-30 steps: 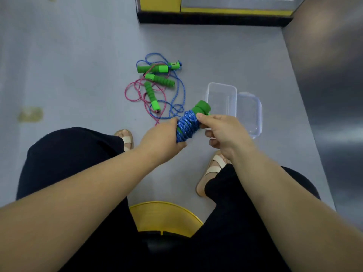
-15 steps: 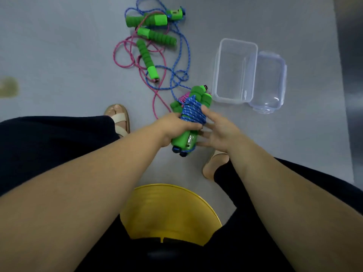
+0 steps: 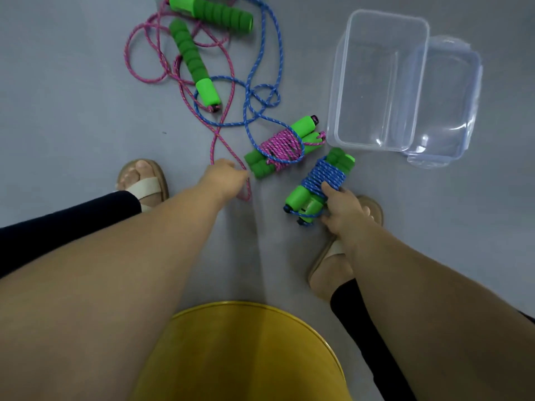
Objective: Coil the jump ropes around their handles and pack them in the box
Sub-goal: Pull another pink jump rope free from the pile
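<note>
— What are the hands doing on your feed?

— The right hand [image 3: 343,209] has its fingers curled round a pair of green foam handles wound with blue cord [image 3: 324,175], and holds that bundle low over the floor, just in front of the right foot. The left hand [image 3: 224,176] reaches down to the loose pink cord [image 3: 126,53], at a loop of it lying by the left foot. Its fingers point away from me, so I cannot tell whether they pinch the cord or only touch it.

— And around them, biggest first?

— I see the grey floor [image 3: 72,96] under everything. Nearest me is a round yellow stool seat [image 3: 246,351] between the knees. Up on the right stands a clear rectangular plastic box [image 3: 343,82], open, with its clear lid [image 3: 451,96] lying against its right side. Up on the left, the pink cord and a loose blue cord [image 3: 280,53] sprawl tangled together, with two ribbed green foam handles [image 3: 189,53] lying among them.

— Any rope already coiled?

— Yes, a second pair of green handles wound with pink cord [image 3: 280,146] lies on the floor between the left hand and the box. A strand of the blue cord runs across it. A beige sandal [image 3: 144,183] shows beside the left hand.
</note>
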